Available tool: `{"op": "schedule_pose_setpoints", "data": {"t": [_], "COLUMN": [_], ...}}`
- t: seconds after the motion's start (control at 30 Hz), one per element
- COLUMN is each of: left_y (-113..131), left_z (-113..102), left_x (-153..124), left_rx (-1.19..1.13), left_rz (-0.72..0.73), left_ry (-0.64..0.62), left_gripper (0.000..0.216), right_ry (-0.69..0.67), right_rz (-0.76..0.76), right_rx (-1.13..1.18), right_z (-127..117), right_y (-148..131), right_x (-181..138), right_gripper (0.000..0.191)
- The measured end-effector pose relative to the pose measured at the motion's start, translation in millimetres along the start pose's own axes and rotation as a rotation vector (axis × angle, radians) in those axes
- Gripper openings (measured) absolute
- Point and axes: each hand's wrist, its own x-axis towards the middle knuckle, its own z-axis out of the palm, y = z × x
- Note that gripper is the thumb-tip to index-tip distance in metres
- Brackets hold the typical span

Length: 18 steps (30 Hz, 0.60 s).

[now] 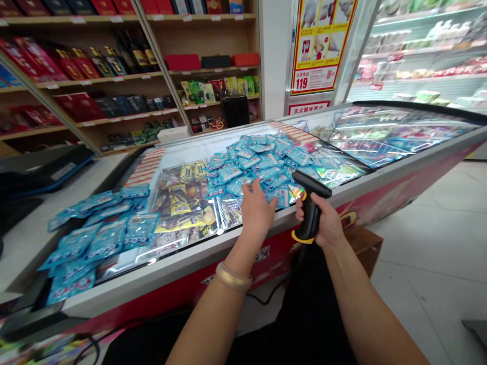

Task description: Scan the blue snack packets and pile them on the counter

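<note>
In my right hand (327, 220) is a black and yellow handheld barcode scanner (310, 215), my fingers wrapped around its grip and its head pointing up and left. My left hand (258, 208), a pale bangle on its wrist, reaches over the near edge of a pile of small blue packets (262, 159). Its thumb stands apart from the fingers, and no packet shows in its grasp; whether the fingertips touch the pile I cannot tell. The pile lies on the glass lid of a chest freezer (178, 154). A second, looser group of blue packets (108, 238) lies to the left.
Yellow and brown wrapped goods (178, 200) show through the freezer glass. A counter (23, 243) adjoins on the left, with a black device (45, 170) on it. Shelves of boxes and bottles (95, 76) stand behind. A cable (266, 299) hangs below the freezer edge.
</note>
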Motion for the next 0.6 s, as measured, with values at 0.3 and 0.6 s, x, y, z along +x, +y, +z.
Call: {"op": "schedule_pose_setpoints", "data": {"t": [0.3, 0.6], "left_y": [-26, -58], "left_z": [-17, -61], "left_x": [12, 6], "left_rx": [-0.57, -0.941], "left_rz": [-0.208, -0.366], "left_ry": [-0.156, -0.253], "left_gripper": [0.058, 0.051], "right_ry": [0.018, 0.011], "right_rz": [0.025, 0.027], "right_rx": [0.029, 0.025], "right_z": [4, 6], "right_y": [0, 5], "right_x": [0, -3], "right_gripper": [0.028, 0.025]}}
